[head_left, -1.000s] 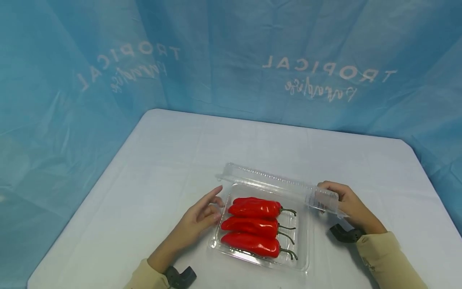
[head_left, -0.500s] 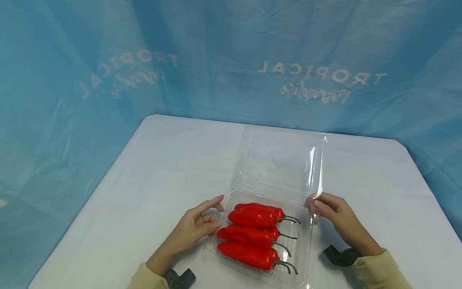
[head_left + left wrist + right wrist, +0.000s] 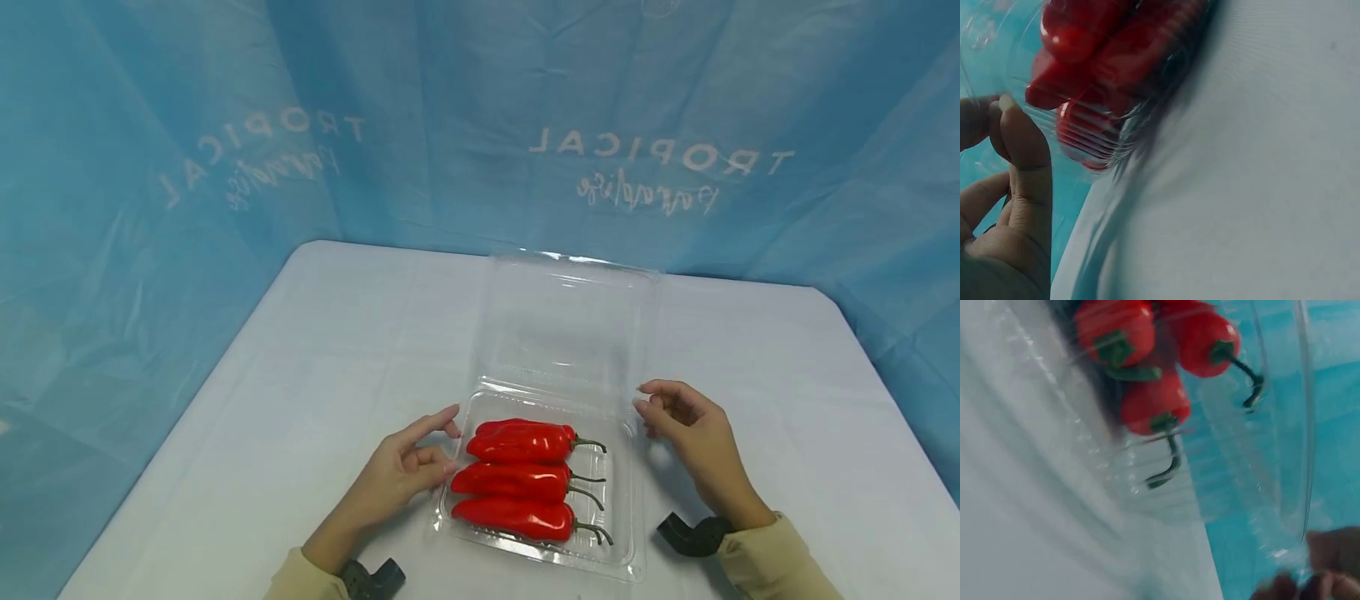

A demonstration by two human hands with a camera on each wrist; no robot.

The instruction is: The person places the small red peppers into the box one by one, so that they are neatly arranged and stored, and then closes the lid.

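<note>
A clear plastic clamshell container (image 3: 628,533) lies on the table with its lid (image 3: 562,325) swung back, away from me. Inside its base are several red peppers (image 3: 517,479) with green stems toward the right. My left hand (image 3: 397,471) is at the base's left side; in the left wrist view its thumb and a finger pinch the rim. My right hand (image 3: 693,433) is beside the hinge end on the right, thumb and index finger bent with a gap between them. Nothing shows in its grasp, though its fingertips are blurred in the right wrist view.
The container rests on a white-covered table (image 3: 360,350). A blue curtain (image 3: 450,150) with mirrored lettering hangs along the back and left side. Dark wrist-worn devices (image 3: 693,533) sit below both hands.
The lid has swung from upright to lying back. My right hand, on the lid's edge earlier, has come off it and moved slightly left. My left hand has stayed by the base.
</note>
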